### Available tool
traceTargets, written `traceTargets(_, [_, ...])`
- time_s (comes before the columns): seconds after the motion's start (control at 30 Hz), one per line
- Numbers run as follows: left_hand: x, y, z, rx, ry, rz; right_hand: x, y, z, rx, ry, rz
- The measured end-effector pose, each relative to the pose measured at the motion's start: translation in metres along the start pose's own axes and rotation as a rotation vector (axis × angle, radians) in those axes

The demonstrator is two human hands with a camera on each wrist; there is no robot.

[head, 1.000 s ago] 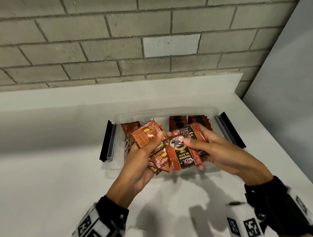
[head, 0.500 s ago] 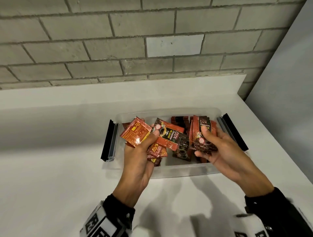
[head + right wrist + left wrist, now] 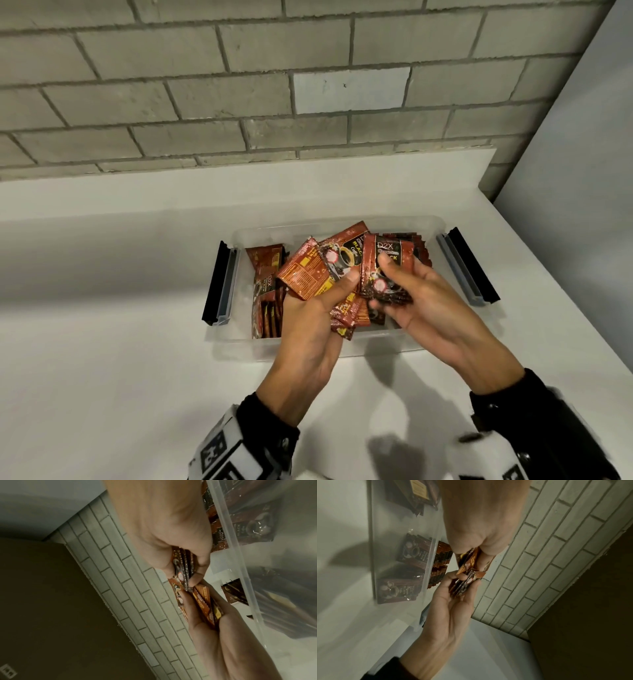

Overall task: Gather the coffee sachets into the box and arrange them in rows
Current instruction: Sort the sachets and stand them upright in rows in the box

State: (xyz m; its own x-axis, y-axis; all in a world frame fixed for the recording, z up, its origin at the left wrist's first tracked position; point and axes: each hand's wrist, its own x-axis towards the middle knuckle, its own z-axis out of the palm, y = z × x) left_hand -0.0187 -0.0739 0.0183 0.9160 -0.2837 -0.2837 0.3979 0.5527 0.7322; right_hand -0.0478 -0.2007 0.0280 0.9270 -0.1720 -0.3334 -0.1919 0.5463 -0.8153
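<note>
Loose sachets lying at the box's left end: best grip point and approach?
Probably pinch the near short edge of the loose sachets from above. They lie flat and overlapped against the left wall of the clear box, so their side edges look hard to reach. Both the left hand and right hand hold sachets now.

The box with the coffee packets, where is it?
In the head view, the clear box sits on the white counter near the brick wall, under both hands.
</note>
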Motion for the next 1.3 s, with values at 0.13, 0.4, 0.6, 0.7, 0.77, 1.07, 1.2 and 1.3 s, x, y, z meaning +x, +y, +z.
traceTargets(0.13, [0.000,0.003,0.001,-0.003,-0.046,-0.045,0.001,-0.002,0.000,-0.014,0.024,-0.017])
traceTargets(0.4, [0.006,0.011,-0.015,-0.099,-0.023,-0.094,-0.005,-0.027,-0.015,0.116,0.022,-0.023])
traceTargets(0.6, [0.010,0.009,-0.016,-0.096,0.009,-0.078,-0.010,-0.008,-0.014,-0.066,-0.066,0.081])
traceTargets(0.7, [0.007,0.006,-0.013,-0.031,0.045,-0.053,-0.012,0.000,-0.006,-0.138,-0.118,-0.007])
traceTargets(0.77, [0.008,0.007,-0.015,0.011,0.065,0.006,-0.014,0.002,-0.003,-0.266,-0.100,-0.162])
traceTargets(1.07, [0.007,0.018,-0.009,-0.111,-0.186,-0.059,-0.026,0.025,0.004,-1.201,-0.245,-0.716])
traceTargets(1.2, [0.012,0.014,-0.014,-0.134,-0.150,-0.081,-0.028,0.018,0.003,-1.048,-0.383,-0.560])
traceTargets(1.3, [0.013,0.013,-0.020,-0.178,-0.165,-0.169,-0.028,0.011,-0.002,-0.930,-0.495,-0.487])
